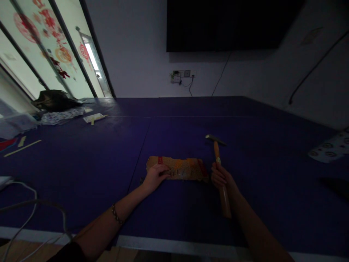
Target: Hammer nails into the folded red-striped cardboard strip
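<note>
A hammer (216,149) with a wooden handle is in my right hand (220,176); its metal head points up and away, above the table. To its left lies a worn tan board (188,168) with orange and red patches and many small holes. Several thin nails (177,172) stand in the board near its front edge. My left hand (156,176) rests on the board's left part, thumb and fingertips drawn together beside the nails. Whatever is between those fingertips is too small to make out. Some small dark pieces (141,179) lie left of the board.
The blue-purple table (95,163) reaches to the wall. A white tray (94,117), a dark bag (56,100) and yellowish strips (23,148) lie at left. White cables (35,196) cross the near left corner. A patterned cloth (331,147) lies at right.
</note>
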{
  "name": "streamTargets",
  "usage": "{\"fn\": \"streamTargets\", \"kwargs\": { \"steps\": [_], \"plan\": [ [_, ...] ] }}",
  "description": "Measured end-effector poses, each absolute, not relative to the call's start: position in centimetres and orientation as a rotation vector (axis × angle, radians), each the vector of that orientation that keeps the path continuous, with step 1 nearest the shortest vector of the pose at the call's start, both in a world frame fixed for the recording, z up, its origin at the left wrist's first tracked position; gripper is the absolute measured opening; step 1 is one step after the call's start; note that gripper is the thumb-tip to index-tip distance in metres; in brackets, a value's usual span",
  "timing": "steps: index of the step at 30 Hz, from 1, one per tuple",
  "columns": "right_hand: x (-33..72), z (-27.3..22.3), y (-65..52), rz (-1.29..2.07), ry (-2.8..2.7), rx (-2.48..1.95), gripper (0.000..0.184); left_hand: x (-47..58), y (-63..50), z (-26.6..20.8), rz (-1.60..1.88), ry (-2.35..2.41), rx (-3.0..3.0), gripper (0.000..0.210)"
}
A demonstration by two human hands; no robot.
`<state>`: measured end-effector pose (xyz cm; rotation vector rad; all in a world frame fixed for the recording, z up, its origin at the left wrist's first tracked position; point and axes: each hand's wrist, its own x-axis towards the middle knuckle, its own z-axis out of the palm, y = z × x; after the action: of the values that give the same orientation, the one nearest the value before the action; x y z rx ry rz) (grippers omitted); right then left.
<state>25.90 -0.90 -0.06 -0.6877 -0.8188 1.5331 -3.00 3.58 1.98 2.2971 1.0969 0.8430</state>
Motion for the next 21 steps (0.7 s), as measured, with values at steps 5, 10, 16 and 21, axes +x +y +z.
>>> {"fn": "streamTargets", "kwargs": {
  "steps": [5, 10, 16, 21],
  "plan": [
    [25.61, 0.07, -0.91, 1.548, -0.809, -0.677, 0.025, -2.47, 3.63, 1.05, 0.914, 1.061, 2.199, 0.009],
    [25.49, 0.21, -1.08, 1.543, -0.798, -0.665, 0.029, -2.24, 3.70, 1.12, 0.880, 1.053, 2.218, 0.009],
    [25.69, -0.10, -0.91, 1.529, -0.803, -0.679, 0.028, -2.16, 3.50, 1.38, 0.794, 1.111, 2.306, 0.011],
    [25.97, -0.19, -0.78, 1.517, -0.798, -0.705, 0.027, -2.15, 3.54, 1.28, 0.744, 1.091, 2.302, 0.008]
  ]
}}
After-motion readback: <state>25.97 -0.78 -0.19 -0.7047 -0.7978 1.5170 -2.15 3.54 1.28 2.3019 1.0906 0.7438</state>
